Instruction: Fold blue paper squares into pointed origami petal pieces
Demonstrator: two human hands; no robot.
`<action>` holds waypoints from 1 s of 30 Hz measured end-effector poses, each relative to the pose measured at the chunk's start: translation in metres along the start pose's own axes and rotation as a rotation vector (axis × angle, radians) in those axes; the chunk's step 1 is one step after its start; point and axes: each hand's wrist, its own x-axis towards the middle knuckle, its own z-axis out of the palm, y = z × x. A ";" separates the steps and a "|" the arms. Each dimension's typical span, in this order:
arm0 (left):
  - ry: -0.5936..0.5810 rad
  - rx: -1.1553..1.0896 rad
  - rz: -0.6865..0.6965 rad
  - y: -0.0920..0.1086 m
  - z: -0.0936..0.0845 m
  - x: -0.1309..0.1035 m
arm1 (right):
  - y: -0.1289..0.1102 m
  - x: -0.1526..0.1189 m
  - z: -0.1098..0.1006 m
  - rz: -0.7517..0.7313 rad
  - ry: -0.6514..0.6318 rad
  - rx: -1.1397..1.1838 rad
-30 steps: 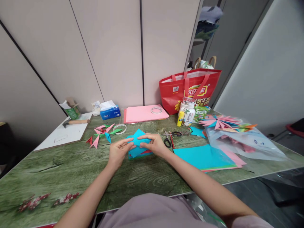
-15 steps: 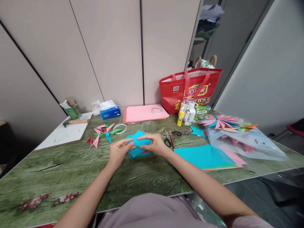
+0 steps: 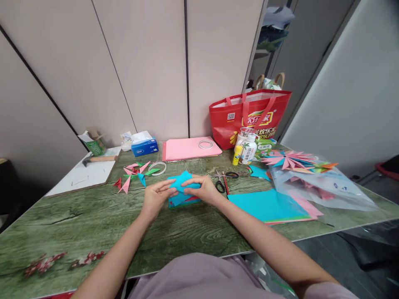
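A folded blue paper piece [image 3: 181,182] is held between both hands at the middle of the table. My left hand [image 3: 158,197] grips its left side between thumb and fingers. On the right side, my right hand [image 3: 202,189] pinches it the same way. Beneath it lies a small stack of coloured paper [image 3: 190,203], blue and green at the edge, partly hidden by the piece and the hands. Small folded pieces [image 3: 126,185] in pink, red, green and blue lie to the left, beside a roll of tape [image 3: 164,167].
Scissors [image 3: 220,186] and a red pencil [image 3: 225,185] lie right of my hands, near large blue sheets [image 3: 264,206]. Behind stand a glue stick [image 3: 236,155], a white bottle [image 3: 248,150] and a red bag [image 3: 226,126]. A hammer [image 3: 101,158] lies back left.
Both hands remain nearly in place, still holding the blue paper. The top of the piece has shifted very slightly to the right.
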 end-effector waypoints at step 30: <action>-0.198 0.227 -0.049 0.000 -0.010 0.004 | -0.001 -0.004 0.000 -0.103 -0.113 -0.062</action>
